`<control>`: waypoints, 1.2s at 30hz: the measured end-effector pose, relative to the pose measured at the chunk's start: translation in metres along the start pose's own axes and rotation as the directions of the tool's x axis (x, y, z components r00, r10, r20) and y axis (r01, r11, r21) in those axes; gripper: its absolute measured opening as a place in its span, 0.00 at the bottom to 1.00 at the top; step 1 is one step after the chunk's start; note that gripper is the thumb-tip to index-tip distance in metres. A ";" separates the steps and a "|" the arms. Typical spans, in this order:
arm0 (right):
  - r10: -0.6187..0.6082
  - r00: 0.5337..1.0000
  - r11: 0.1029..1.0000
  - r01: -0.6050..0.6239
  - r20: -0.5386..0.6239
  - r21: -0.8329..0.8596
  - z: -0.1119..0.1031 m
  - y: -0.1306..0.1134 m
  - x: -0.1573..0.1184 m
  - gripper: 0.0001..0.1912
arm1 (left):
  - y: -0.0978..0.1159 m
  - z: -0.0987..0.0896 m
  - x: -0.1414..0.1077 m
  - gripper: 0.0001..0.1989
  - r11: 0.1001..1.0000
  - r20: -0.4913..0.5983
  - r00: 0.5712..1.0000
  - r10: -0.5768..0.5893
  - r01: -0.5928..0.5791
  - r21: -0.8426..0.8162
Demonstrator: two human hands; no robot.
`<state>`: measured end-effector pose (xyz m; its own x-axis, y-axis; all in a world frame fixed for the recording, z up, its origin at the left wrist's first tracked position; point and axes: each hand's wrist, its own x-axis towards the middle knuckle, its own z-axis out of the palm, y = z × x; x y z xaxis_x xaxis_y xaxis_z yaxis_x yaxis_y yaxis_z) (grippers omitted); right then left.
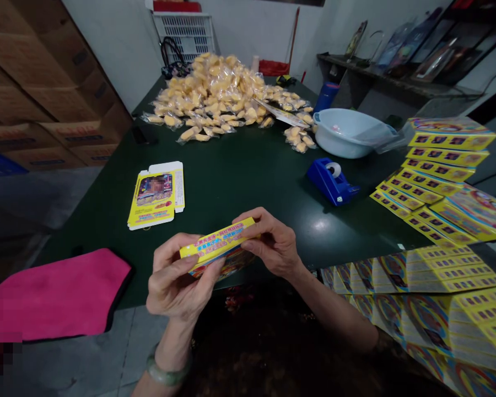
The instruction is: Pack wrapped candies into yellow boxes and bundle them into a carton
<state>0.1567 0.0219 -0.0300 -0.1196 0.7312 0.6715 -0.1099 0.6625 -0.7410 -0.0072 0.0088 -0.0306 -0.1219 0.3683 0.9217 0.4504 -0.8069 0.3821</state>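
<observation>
Between both hands, over the near edge of the dark green table (248, 182), is a small yellow printed carton (219, 241). My left hand (182, 278) grips its left end, fingers behind and thumb along the lower side. At the other end, my right hand (273, 242) pinches the top right corner. The carton is tilted, with one printed narrow side turned up toward me. A flattened yellow carton (155, 197) with white flaps lies on the table at the left, apart from my hands.
A heap of clear-wrapped yellow pieces (227, 88) covers the far end. At the right are a pale blue basin (351, 132), a blue tape dispenser (332, 182) and stacked yellow cartons (442, 165). More cartons (421, 314) are at lower right. A person's pink sleeve (66, 292) reaches in at left.
</observation>
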 end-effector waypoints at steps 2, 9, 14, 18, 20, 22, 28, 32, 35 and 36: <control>-0.009 1.000 1.000 0.009 0.007 0.002 0.000 -0.001 0.000 0.04 | 0.002 0.000 0.001 0.17 1.000 -0.012 1.000 -0.016 0.015 -0.011; -0.017 1.000 0.999 0.018 0.011 -0.041 -0.002 -0.003 0.003 0.02 | 0.008 -0.001 0.007 0.20 0.984 0.189 0.966 -0.179 0.180 0.010; 0.013 1.000 0.998 -0.013 -0.003 -0.057 0.000 -0.007 0.004 0.05 | 0.008 -0.001 0.011 0.13 0.981 0.168 0.967 -0.192 0.189 0.032; 0.083 0.996 0.986 -0.085 -0.018 -0.146 -0.004 -0.011 -0.007 0.10 | 0.003 0.000 0.011 0.11 0.976 0.143 0.965 -0.218 0.217 0.024; 0.159 0.985 0.964 -0.170 -0.069 -0.204 -0.015 -0.014 -0.016 0.17 | 0.001 0.001 0.010 0.11 0.975 0.108 0.969 -0.222 0.221 0.021; 0.231 0.962 0.937 -0.261 -0.149 -0.231 -0.032 -0.020 -0.024 0.18 | 0.000 0.001 0.009 0.12 0.968 0.098 0.963 -0.252 0.252 0.015; 0.157 0.846 0.782 -0.421 -0.509 -0.459 -0.123 -0.061 -0.031 0.06 | 0.005 -0.003 0.009 0.10 0.936 0.141 0.927 -0.348 0.351 -0.001; -0.178 0.704 0.566 -0.498 -0.687 -0.657 -0.214 -0.095 -0.030 0.06 | 0.007 -0.003 0.010 0.10 0.920 0.159 0.908 -0.387 0.392 0.000; -0.308 0.554 0.369 -0.679 -0.773 -0.634 -0.278 -0.119 -0.032 0.14 | 0.005 -0.001 0.010 0.12 0.937 0.140 0.928 -0.345 0.349 -0.004; -0.331 0.523 0.344 -0.708 -0.785 -0.617 -0.294 -0.126 -0.034 0.16 | 0.004 -0.001 0.010 0.12 0.943 0.132 0.936 -0.326 0.332 -0.021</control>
<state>0.4646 -0.0390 0.0400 0.7486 0.2913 0.5956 0.6554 -0.1899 -0.7310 -0.0071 0.0090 -0.0197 -0.1439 0.6692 0.7290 0.3659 -0.6485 0.6675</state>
